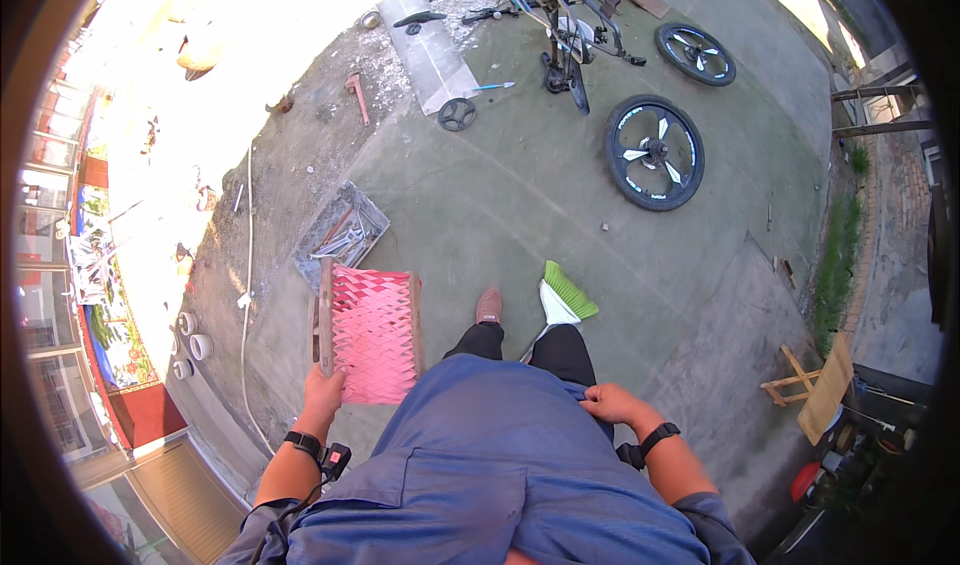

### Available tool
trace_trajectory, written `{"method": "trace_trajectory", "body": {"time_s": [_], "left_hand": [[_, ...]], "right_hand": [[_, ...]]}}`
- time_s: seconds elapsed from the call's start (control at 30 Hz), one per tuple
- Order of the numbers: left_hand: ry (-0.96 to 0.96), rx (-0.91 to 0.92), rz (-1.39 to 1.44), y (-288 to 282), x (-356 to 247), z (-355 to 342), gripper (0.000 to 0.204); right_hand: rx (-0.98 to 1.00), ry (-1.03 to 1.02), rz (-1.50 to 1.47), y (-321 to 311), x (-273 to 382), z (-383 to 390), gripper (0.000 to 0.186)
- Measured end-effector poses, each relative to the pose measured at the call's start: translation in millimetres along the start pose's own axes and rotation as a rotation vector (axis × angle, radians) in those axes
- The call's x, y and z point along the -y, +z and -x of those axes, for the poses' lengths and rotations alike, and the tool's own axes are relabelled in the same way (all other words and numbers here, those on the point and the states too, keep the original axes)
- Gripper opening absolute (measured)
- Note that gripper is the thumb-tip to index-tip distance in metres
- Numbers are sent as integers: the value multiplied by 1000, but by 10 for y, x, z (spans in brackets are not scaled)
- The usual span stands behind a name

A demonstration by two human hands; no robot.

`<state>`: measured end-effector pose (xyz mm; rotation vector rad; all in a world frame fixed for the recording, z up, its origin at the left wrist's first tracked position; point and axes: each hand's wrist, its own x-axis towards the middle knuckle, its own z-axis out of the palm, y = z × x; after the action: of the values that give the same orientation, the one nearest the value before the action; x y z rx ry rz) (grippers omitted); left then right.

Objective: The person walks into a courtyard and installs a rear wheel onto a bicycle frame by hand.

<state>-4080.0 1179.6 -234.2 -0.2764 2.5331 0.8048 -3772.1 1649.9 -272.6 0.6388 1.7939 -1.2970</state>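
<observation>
My left hand [322, 391] is closed on the wooden frame of a folding stool [372, 335] with a seat woven from pink straps. The stool hangs at my left side. At my right hip, my right hand [612, 403] is closed, its fingers pinching the edge of my blue apron [460, 435]. A broom [562, 300] with green bristles and a white head lies just ahead of my right leg; its handle runs back out of sight beneath me.
A grey tray [372, 233] of tools is beyond the stool. Farther ahead are two bicycle wheels [655, 152], an upturned bicycle frame [565, 45], a flat board [425, 60] and a hammer [357, 98]. A hose [247, 305] runs along the left; a small wooden stool [815, 390] stands right.
</observation>
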Motion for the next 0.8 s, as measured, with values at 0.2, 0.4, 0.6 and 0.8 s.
{"method": "trace_trajectory", "body": {"time_s": [0.2,0.4,0.6,0.8], "left_hand": [[249,75,-456,104,-1450,-894,44],[252,142,-694,435,-2663,-1690,50],[173,259,-960,833,-4101,-2221,49],[143,482,-1255,1316,-4879,-3030,39]], "right_hand": [[117,-24,-308,-1046,408,-29,32],[208,-52,-684,-1864,242,-532,21],[276,-10,-800,-2922,338,-936,19],[360,105,-906,-3391,338,-1196,20]]}}
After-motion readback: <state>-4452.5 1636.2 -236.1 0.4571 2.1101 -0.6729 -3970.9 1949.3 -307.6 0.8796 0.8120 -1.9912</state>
